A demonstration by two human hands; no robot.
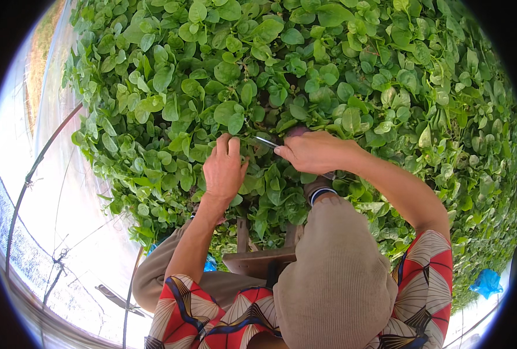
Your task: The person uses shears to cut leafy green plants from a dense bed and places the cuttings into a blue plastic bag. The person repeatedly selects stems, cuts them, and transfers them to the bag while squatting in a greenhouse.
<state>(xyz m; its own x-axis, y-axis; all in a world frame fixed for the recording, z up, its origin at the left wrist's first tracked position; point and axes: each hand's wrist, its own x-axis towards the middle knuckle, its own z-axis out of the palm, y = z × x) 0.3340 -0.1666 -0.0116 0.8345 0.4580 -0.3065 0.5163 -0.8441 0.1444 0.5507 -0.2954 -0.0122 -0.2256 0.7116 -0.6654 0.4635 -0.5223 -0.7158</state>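
My right hand [315,152] grips a small knife, its thin bright blade [266,142] pointing left among the leaves. Part of the same tool seems to show behind the palm. A short gap from the blade tip, my left hand [225,168] reaches down into the greenery with bent fingers. Leaves cover its fingertips, so whether it pinches a stem cannot be told. Dense leafy green plants [228,72] with rounded leaves surround both hands. Just below my right hand is my shod foot [316,186], partly hidden by the forearm and foliage.
A low wooden stool [258,263] stands between my legs. Clear plastic sheeting [88,235] and a bent rod [44,152] border the bed on the left. A blue plastic bag [486,283] lies at the far right; more blue plastic [210,263] shows beside the stool.
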